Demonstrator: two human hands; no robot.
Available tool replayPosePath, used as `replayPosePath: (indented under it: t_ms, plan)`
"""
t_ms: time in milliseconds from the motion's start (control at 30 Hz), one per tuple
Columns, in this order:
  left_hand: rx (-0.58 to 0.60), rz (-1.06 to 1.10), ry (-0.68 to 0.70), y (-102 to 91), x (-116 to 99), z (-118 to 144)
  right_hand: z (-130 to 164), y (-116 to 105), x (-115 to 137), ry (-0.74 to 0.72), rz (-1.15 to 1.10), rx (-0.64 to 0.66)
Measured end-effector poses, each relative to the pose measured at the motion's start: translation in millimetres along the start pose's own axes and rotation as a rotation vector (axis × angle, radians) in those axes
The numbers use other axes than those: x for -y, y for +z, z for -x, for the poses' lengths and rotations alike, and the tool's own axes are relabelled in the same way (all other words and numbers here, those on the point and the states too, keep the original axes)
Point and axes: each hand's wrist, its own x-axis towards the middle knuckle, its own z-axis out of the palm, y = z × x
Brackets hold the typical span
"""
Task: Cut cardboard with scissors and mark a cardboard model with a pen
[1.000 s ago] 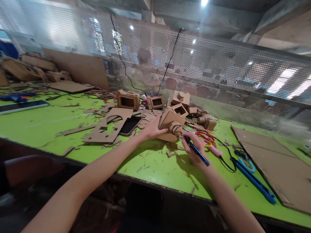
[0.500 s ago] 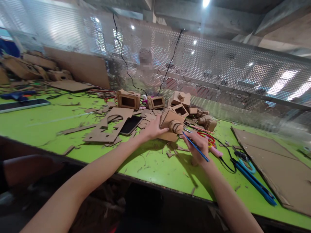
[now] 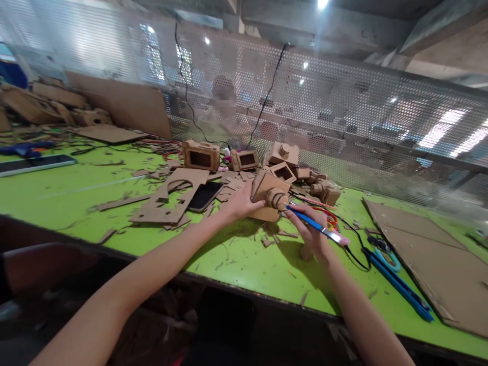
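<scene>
My left hand grips a cardboard model camera with a round lens, tilted on the green table. My right hand holds a blue pen, its tip touching the front of the camera's lens. Behind them lie red-handled scissors and more cardboard cameras.
A cut cardboard sheet and a dark phone lie to the left among scraps. A blue tool and a large cardboard sheet lie to the right. A perforated metal screen runs along the back, with a person behind it.
My right hand has tilted the pen flatter and brought its tip up to the lens. The left hand and the camera have stayed in place.
</scene>
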Motion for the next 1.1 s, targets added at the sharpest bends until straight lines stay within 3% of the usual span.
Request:
replayPosePath:
  t_ms: [167,500,733,867,1100]
  plan:
    - [0.018,-0.037,-0.057,2.9,-4.6,2.5,-0.2,-0.8,-1.2,-0.052,0.118,-0.098]
    - [-0.015,-0.020,-0.051,2.8,1.8,-1.6,-1.2,3.5,-10.2,-0.203,0.173,-0.020]
    - [-0.030,-0.060,-0.047,7.2,0.2,2.1,-1.7,-0.9,-6.2,-0.265,0.247,-0.064]
    - [-0.036,-0.085,-0.032,7.8,-3.7,4.2,0.4,2.8,1.4,-0.223,0.234,-0.094]
    - [-0.003,-0.065,-0.081,4.9,-5.7,3.1,-2.3,-1.7,-2.4,-0.174,0.112,-0.003]
